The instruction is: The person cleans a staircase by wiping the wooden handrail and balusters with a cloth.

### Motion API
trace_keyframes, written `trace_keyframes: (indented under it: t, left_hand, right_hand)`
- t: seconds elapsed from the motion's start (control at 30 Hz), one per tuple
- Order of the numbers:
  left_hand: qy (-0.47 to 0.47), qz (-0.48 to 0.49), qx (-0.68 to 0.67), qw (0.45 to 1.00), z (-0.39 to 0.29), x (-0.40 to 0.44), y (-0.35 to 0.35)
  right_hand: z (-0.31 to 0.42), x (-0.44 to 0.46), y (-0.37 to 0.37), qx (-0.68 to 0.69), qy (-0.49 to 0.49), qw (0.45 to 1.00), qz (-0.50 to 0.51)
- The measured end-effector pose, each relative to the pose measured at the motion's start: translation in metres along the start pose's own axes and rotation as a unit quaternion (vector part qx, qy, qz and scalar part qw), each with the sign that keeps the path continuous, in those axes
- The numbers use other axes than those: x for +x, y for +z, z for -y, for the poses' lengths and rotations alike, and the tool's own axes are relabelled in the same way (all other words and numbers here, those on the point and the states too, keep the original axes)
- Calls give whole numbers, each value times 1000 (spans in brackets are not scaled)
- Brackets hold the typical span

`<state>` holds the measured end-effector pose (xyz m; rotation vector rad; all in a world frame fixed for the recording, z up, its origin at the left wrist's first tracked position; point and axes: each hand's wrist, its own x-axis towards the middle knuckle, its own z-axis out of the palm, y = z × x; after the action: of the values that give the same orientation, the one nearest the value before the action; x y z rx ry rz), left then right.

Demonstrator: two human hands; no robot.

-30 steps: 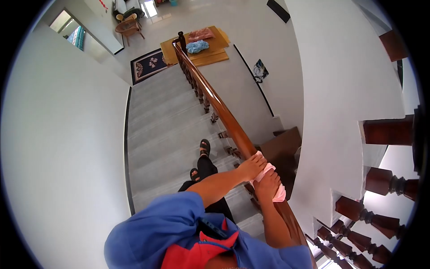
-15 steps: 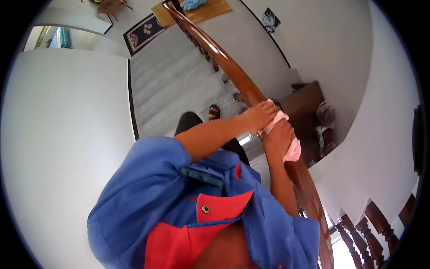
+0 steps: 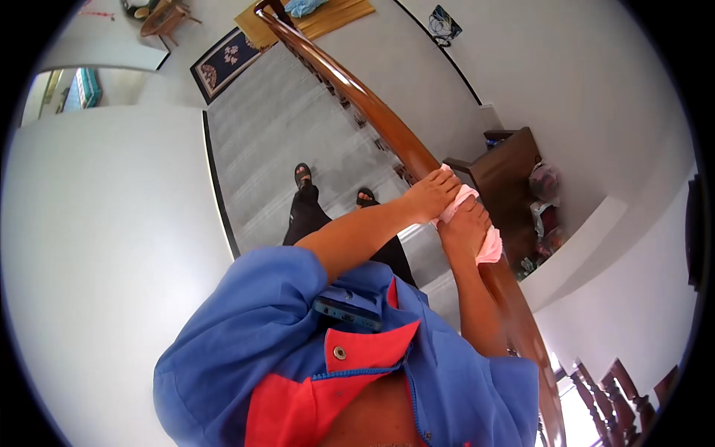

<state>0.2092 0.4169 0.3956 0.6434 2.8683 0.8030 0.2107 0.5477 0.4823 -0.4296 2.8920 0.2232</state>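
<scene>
Two bare hands sit close together on the polished wooden handrail (image 3: 395, 136) in the head view, both over one pink cloth (image 3: 490, 247). From where I stand, the left hand (image 3: 433, 195) is the farther one down the slope, its palm flat across the cloth's lower end and its fingers bent over the handrail's outer edge. The right hand (image 3: 465, 229) lies just uphill of it, fingers closed on the folded middle; both are clamped on the cloth and the wood beneath. The cloth follows the handrail's top, one pink end poking past the left fingertips, the other bunched beside the right hand at the outer edge. On the handrail's inner side, two dark sandals (image 3: 302, 177) are on the grey stairs (image 3: 261, 141). A phone (image 3: 347, 314) lies against the front of the blue jacket (image 3: 231, 335). Past the outer edge, down below, I see a brown wooden piece of furniture (image 3: 503, 171) with bagged items (image 3: 545, 181) by it. Near the handrail's bottom end are a dark patterned mat (image 3: 227, 63) and a light blue cloth (image 3: 304, 7) on yellowish boards (image 3: 342, 20).
</scene>
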Motion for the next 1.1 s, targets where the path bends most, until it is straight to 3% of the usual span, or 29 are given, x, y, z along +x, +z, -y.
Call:
trace_keyframes:
  t: [0.2,0.37,0.53,0.63,1.03,1.1]
  left_hand:
    - [68,-27,-36,997,72,-6,1]
    - [34,-87,-55,994,152,-23,-12]
    - [-2,-114,-51,992,186,-38,-11]
    - [-18,-35,-81,996,219,-41,-33]
    - [-22,2,-80,997,375,-45,-61]
    - [-8,-3,8,1000,390,-45,-66]
  right_hand:
    - [53,34,11,-27,0,998,-49]
    - [117,76,27,-39,15,997,-62]
    - [139,105,44,-43,13,998,-52]
    - [166,121,37,-45,4,997,-67]
    - [287,229,53,-32,-12,998,-50]
    - [303,242,50,-30,-4,999,-43]
